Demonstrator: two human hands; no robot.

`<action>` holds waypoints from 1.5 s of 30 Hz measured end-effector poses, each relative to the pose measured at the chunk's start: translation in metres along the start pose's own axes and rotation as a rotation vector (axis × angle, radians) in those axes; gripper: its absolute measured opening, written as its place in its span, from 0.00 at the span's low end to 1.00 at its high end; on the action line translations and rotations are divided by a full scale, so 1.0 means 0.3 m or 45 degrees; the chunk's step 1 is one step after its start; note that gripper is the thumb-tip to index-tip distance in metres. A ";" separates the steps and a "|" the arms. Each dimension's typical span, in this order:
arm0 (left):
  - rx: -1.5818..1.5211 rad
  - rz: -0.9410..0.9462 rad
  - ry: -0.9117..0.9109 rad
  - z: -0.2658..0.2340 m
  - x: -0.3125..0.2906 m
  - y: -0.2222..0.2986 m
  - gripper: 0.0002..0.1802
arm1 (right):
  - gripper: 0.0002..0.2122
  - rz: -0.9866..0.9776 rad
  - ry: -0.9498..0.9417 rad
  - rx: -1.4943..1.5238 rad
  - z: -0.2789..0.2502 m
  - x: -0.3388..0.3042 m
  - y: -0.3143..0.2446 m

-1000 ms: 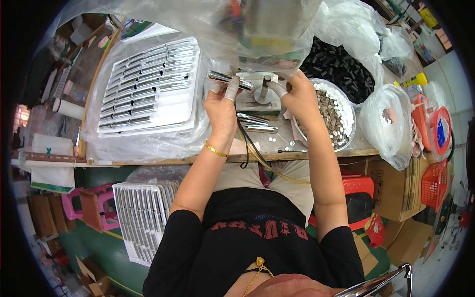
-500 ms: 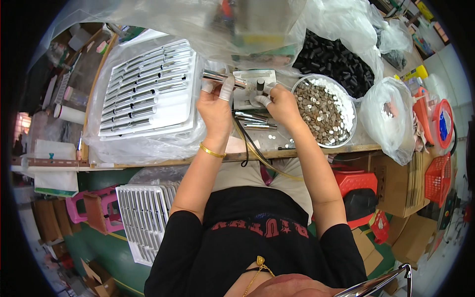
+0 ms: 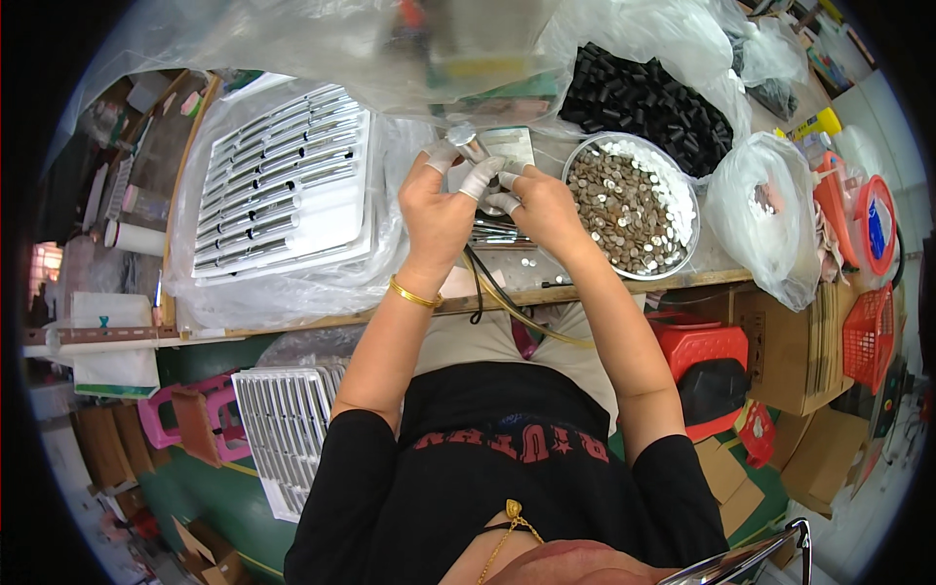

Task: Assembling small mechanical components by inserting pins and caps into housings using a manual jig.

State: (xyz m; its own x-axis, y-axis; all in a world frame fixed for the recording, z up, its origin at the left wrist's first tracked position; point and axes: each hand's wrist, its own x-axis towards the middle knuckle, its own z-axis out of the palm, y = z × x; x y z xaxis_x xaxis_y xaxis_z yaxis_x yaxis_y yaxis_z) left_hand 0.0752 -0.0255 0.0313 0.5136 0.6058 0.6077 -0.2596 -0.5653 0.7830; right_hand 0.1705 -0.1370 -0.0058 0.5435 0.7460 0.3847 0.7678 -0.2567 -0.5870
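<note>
Upright and slightly tilted, a shiny silver tube [image 3: 466,142] is gripped by my left hand [image 3: 437,200], whose fingers wear white finger covers. Close against it, my right hand [image 3: 544,207] is closed, its covered fingertips meeting the left fingers at the tube's lower end. What the right fingers pinch there is hidden. Behind the hands a pale flat plate [image 3: 515,146] lies on the bench. Several more silver tubes [image 3: 499,232] lie just below the hands, partly covered by them.
White trays of silver tubes [image 3: 278,185] stand on plastic at left. A round tub of small discs [image 3: 634,210] sits right, with a bag of black cylinders [image 3: 648,107] behind it. Cables [image 3: 492,283] hang over the bench's front edge. Another loaded tray [image 3: 288,429] is below.
The tube has swung from nearly level to upright. My left hand has moved right and my right hand has closed in on it. The small black cylinder between them is now hidden.
</note>
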 end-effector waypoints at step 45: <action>0.461 0.328 -0.946 -0.044 -0.175 -0.027 0.12 | 0.14 0.471 0.060 0.834 -0.134 0.108 0.121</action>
State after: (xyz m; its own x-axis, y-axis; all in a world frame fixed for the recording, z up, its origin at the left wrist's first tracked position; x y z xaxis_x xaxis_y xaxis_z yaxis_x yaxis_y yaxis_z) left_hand 0.0394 -0.0455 -0.0052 0.9088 -0.0175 0.4169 -0.2300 -0.8546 0.4655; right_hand 0.2296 -0.1468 0.0140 0.7520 0.6513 0.1015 0.1815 -0.0565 -0.9818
